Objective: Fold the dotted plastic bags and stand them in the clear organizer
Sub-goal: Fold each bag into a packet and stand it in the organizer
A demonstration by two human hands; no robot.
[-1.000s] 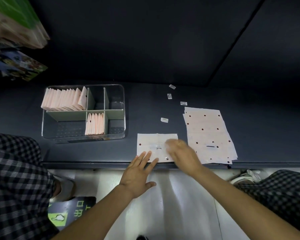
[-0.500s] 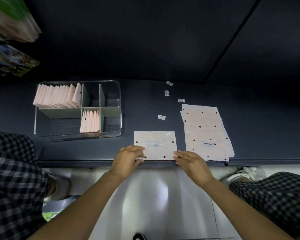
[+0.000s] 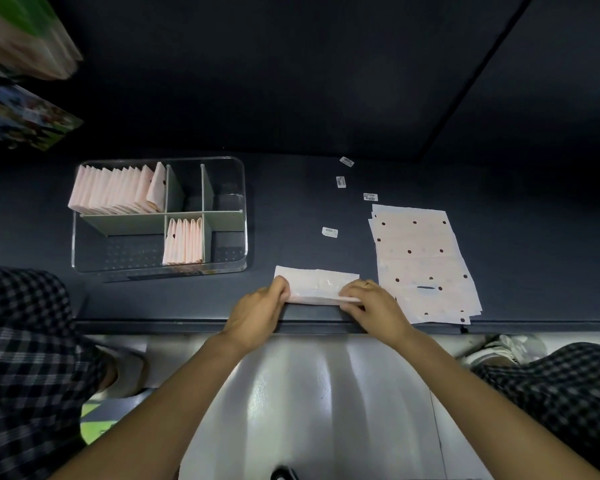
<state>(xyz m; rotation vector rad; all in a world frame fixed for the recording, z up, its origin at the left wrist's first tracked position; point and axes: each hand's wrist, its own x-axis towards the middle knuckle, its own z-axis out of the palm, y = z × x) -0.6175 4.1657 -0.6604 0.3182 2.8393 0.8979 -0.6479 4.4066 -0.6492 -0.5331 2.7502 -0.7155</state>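
Pale crinkly plastic bag (image 3: 317, 285), folded to a narrow strip, pinched at its ends by both hands (image 3: 257, 311) (image 3: 374, 303).

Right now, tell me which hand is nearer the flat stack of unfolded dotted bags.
Right. The right hand sits beside the flat stack, gripping the bag being folded; the left hand grips its far end.

The flat pale-pink dotted plastic bag (image 3: 317, 284) is now folded over from its six-o'clock edge into a narrow strip, left hand (image 3: 257, 311) and right hand (image 3: 374, 304) pinching its ends.
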